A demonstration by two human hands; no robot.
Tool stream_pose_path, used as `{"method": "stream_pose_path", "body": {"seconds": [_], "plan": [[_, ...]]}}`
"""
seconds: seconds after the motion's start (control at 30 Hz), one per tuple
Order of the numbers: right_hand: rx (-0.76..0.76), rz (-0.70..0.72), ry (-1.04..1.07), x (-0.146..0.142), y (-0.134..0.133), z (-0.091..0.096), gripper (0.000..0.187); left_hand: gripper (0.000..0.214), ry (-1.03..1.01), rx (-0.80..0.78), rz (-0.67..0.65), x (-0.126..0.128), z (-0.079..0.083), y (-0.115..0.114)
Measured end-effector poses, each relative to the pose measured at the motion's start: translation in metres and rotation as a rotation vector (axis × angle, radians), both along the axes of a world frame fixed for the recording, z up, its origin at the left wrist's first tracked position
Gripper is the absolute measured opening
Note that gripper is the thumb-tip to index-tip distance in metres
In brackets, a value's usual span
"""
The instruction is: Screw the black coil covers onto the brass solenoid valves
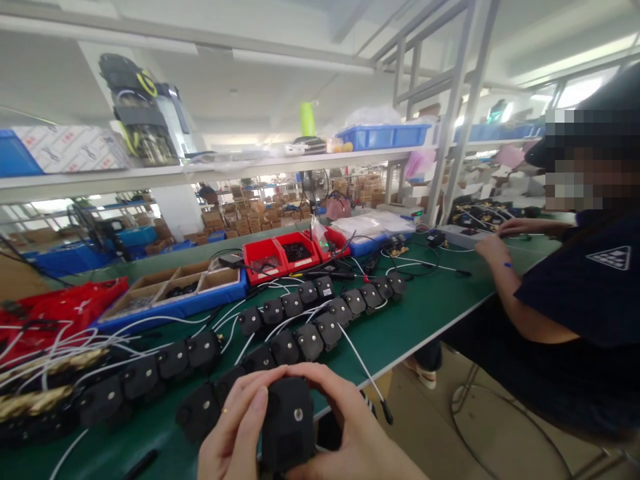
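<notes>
At the bottom middle, my left hand (235, 427) and my right hand (353, 427) are closed around one black box-shaped housing (287, 433). It has rounded corners and a small round silver spot on its face. The fingers of both hands meet over its top edge, and its lower end is cut off by the frame. Just beyond my hands, similar black housings (310, 341) stand in rows on the green table (400, 337). Thin white cables (357, 353) with black tips run among them. Another black housing (200, 408) sits close by my left hand.
A blue tray (175, 308) with cardboard dividers and red bins (265, 261) of small parts line the table's back. Brass-coloured parts (37, 403) lie at left. A co-worker (575, 267) sits at right, hands over the bench. An overhead shelf (235, 167) carries boxes.
</notes>
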State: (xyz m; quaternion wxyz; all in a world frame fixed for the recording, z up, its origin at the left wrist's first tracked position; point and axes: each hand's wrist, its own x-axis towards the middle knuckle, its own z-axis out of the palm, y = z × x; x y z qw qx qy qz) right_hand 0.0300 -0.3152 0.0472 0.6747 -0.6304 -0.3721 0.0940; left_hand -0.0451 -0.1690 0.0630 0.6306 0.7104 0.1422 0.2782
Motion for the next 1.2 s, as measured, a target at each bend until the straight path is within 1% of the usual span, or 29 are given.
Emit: {"method": "stream_pose_path", "body": {"seconds": [0.07,0.17,0.23,0.3,0.37,0.43,0.47,0.5,0.53,0.6,0.63,0.67,0.73,0.8,0.87,0.93,0.97,1.0,1.03,1.1,1.2], "plan": [[-0.009,-0.006,0.110,-0.007,0.004,-0.005,0.080,0.048,0.063,-0.049,0.053,-0.001,-0.007,0.001],[-0.018,0.000,0.284,-0.020,0.006,-0.016,0.075,0.051,0.168,-0.177,0.108,-0.006,-0.019,-0.004],[-0.059,-0.009,0.305,-0.026,0.005,-0.023,0.073,0.051,0.206,-0.241,0.093,-0.010,-0.026,-0.008],[-0.114,-0.007,0.260,-0.027,0.003,-0.030,0.072,0.047,0.237,-0.279,0.078,-0.013,-0.032,-0.010],[-0.139,0.053,0.221,-0.024,0.002,-0.036,0.075,0.042,0.268,-0.327,0.092,-0.016,-0.034,-0.010],[-0.097,0.168,0.219,-0.018,-0.001,-0.044,0.080,0.041,0.287,-0.384,0.141,-0.020,-0.033,-0.010],[-0.058,0.222,0.238,-0.015,-0.003,-0.048,0.079,0.042,0.300,-0.409,0.172,-0.022,-0.032,-0.009],[-0.020,0.256,0.270,-0.012,-0.005,-0.054,0.072,0.044,0.318,-0.430,0.211,-0.025,-0.030,-0.008],[0.001,0.260,0.316,-0.010,-0.009,-0.060,0.061,0.047,0.336,-0.448,0.256,-0.027,-0.029,-0.006],[-0.024,0.173,0.416,-0.005,-0.016,-0.074,0.034,0.051,0.366,-0.457,0.334,-0.033,-0.028,-0.002],[-0.054,0.107,0.444,-0.004,-0.021,-0.080,0.026,0.052,0.371,-0.442,0.349,-0.035,-0.029,0.000],[-0.084,0.052,0.442,-0.004,-0.024,-0.085,0.022,0.050,0.368,-0.416,0.340,-0.037,-0.031,0.001],[-0.116,-0.003,0.353,-0.006,-0.030,-0.091,0.021,0.044,0.367,-0.360,0.269,-0.040,-0.039,0.004],[-0.125,0.027,0.204,-0.012,-0.031,-0.089,0.034,0.038,0.368,-0.327,0.185,-0.042,-0.050,0.004],[-0.134,0.080,0.063,-0.019,-0.026,-0.084,0.055,0.033,0.353,-0.286,0.121,-0.044,-0.061,0.003],[-0.159,0.122,-0.037,-0.026,-0.017,-0.079,0.077,0.028,0.325,-0.195,0.075,-0.047,-0.071,0.002],[-0.170,0.130,-0.061,-0.029,-0.012,-0.078,0.084,0.026,0.316,-0.135,0.060,-0.049,-0.075,0.002],[-0.173,0.132,-0.070,-0.031,-0.007,-0.077,0.088,0.024,0.312,-0.071,0.052,-0.051,-0.077,0.002],[-0.167,0.131,-0.071,-0.033,-0.003,-0.077,0.088,0.023,0.310,-0.012,0.050,-0.054,-0.079,0.002],[-0.129,0.130,-0.069,-0.034,0.002,-0.079,0.081,0.021,0.290,0.088,0.056,-0.058,-0.079,0.003],[-0.081,0.134,-0.091,-0.036,0.005,-0.081,0.072,0.020,0.246,0.186,0.022,-0.062,-0.073,0.003]]}}
